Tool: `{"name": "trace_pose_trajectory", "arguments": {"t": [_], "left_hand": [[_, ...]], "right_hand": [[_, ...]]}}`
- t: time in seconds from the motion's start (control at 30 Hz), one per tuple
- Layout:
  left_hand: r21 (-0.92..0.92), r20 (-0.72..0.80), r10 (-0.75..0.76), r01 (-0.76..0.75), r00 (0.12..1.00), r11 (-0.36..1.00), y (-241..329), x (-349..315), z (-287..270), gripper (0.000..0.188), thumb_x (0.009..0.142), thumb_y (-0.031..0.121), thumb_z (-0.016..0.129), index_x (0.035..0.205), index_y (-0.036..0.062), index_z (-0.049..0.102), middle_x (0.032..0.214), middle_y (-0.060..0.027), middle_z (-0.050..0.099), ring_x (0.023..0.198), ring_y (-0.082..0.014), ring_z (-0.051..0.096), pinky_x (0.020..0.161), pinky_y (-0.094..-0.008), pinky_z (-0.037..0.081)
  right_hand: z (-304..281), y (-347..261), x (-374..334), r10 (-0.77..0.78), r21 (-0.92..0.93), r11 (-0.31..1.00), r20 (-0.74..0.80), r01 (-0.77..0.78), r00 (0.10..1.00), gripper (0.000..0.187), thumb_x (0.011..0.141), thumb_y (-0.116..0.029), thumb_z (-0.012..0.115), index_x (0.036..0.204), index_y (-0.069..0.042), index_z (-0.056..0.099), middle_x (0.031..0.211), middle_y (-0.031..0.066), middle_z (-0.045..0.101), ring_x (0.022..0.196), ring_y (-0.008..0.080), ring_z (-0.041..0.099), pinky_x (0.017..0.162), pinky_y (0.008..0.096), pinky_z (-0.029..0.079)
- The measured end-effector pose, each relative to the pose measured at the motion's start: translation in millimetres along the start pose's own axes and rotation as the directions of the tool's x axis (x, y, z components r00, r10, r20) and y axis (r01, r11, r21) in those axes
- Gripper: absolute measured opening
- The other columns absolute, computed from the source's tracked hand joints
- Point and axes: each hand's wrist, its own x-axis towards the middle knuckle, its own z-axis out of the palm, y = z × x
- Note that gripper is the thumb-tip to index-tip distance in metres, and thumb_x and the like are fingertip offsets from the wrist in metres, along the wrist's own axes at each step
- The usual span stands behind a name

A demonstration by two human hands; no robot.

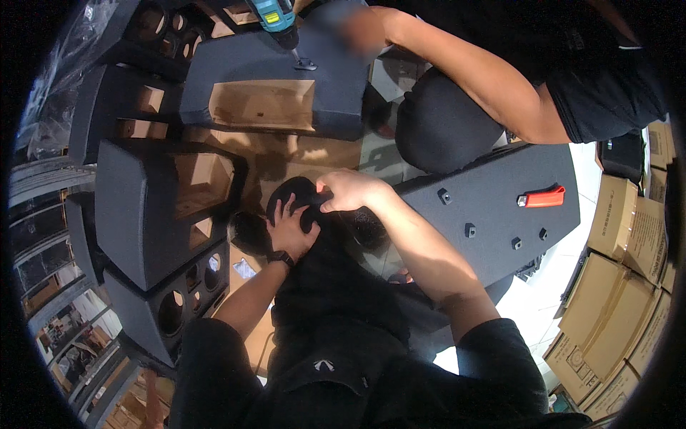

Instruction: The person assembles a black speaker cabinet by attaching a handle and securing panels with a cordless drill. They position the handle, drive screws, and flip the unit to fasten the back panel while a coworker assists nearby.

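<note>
My left hand [293,232], a dark watch on its wrist, rests with fingers spread on a black rounded piece [293,191] in front of my lap. My right hand [350,191] has its fingers curled in at that piece's right side; what lies between thumb and fingers is dark and hard to make out. Past my hands lies a charcoal carpeted speaker cabinet [339,93] with a rectangular opening. A teal power drill [275,18] points down at a small black fitting [306,64] on it. Another person's blurred hand [364,32] is at the cabinet's far edge.
Speaker cabinets with cut-outs [128,207] stack up on my left. On my right, a carpeted cabinet [493,179] with several small black feet carries a red-handled tool [542,198]. A black round seat [446,121] stands beyond it. Cardboard boxes [607,307] line the far right.
</note>
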Motion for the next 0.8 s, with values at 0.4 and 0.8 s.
{"name": "trace_pose_trajectory", "arguments": {"t": [0.4, 0.8], "left_hand": [[-0.005, -0.054, -0.017, 0.017, 0.998, 1.0, 8.5, 3.5, 0.6, 0.063, 0.083, 0.047, 0.07, 0.141, 0.0217, 0.061, 0.156, -0.0154, 0.049, 0.157, -0.0368, 0.028, 0.121, -0.0721, 0.023], [0.006, -0.088, 0.002, -0.001, 0.996, 1.0, 8.6, 7.1, 5.9, 0.064, 0.083, 0.047, 0.07, 0.14, 0.0194, 0.062, 0.15, -0.015, 0.053, 0.154, -0.0383, 0.032, 0.122, -0.0671, 0.024]], "right_hand": [[-0.6, 2.2, 1.0, 0.026, 0.053, 0.998, -0.054, -0.023, 0.998, 0.05, 0.087, -0.037, 0.08, 0.126, -0.008, 0.068, 0.121, 0.0213, 0.072, 0.118, 0.0401, 0.067, 0.1, 0.048, 0.052], [-3.8, -1.3, -2.0, 0.044, 0.029, 0.999, -0.048, -0.043, 0.998, 0.05, 0.088, -0.038, 0.08, 0.125, -0.006, 0.069, 0.117, 0.021, 0.073, 0.116, 0.0406, 0.068, 0.1, 0.0472, 0.053]]}}
